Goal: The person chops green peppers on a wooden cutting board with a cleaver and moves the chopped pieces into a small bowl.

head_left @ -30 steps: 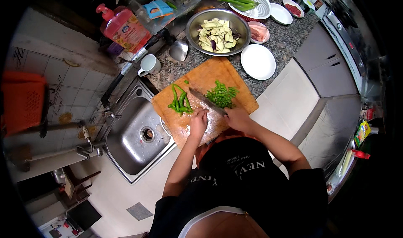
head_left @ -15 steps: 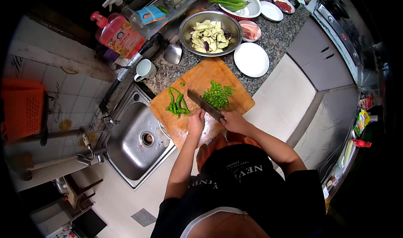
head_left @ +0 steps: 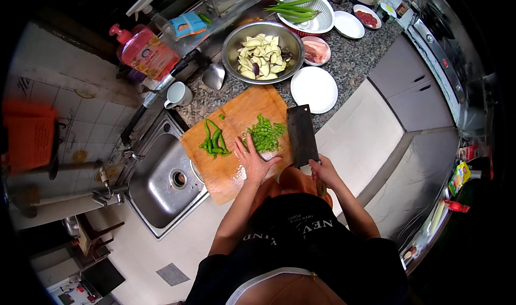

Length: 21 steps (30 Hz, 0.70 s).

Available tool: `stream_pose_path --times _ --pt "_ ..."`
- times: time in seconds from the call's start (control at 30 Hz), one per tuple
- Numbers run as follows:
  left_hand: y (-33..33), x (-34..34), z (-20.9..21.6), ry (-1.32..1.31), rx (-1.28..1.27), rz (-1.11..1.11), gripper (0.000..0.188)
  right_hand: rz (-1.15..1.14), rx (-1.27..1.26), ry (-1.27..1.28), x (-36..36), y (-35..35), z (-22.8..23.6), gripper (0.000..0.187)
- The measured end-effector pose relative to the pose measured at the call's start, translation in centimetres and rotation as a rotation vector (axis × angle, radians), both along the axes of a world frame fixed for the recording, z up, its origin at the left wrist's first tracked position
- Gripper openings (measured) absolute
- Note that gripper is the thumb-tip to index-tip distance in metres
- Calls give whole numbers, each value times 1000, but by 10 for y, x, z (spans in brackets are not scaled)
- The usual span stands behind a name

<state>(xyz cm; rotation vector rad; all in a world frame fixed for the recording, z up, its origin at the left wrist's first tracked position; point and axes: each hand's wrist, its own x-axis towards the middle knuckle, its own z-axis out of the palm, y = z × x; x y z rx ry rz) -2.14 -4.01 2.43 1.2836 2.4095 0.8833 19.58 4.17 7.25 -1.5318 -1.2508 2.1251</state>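
My right hand [head_left: 324, 174] grips the handle of a cleaver [head_left: 302, 135], whose broad dark blade is held flat just off the right edge of the wooden cutting board [head_left: 236, 108]. Fingers spread, my left hand [head_left: 253, 162] reaches over the board at the near edge of a pile of chopped green peppers [head_left: 265, 133]. Whether its fingertips touch the pieces I cannot tell. To the left of that hand lie several whole green peppers [head_left: 214, 138], with a small green piece [head_left: 222, 116] just beyond them.
A steel bowl of cut eggplant [head_left: 230, 63] and a white plate [head_left: 314, 90] stand behind the board. Left are a steel sink [head_left: 156, 178], a mug [head_left: 179, 95] and a spatula [head_left: 214, 77]. A bowl of meat [head_left: 316, 51] and a colander of long green peppers [head_left: 322, 14] sit farther back.
The cleaver has left the board, swung to its right side and turned broad face up. My left hand has opened from a curl and reached toward the chopped peppers.
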Motion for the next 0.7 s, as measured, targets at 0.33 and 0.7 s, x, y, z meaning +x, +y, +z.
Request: stream_pose_path --times 0.33,0.7 --pt "30 -4 -7 164 -72 82 122 126 13 39 13 11 -40 20" --pt "68 -12 -6 211 7 12 82 326 -84 157 -31 12 -64 18"
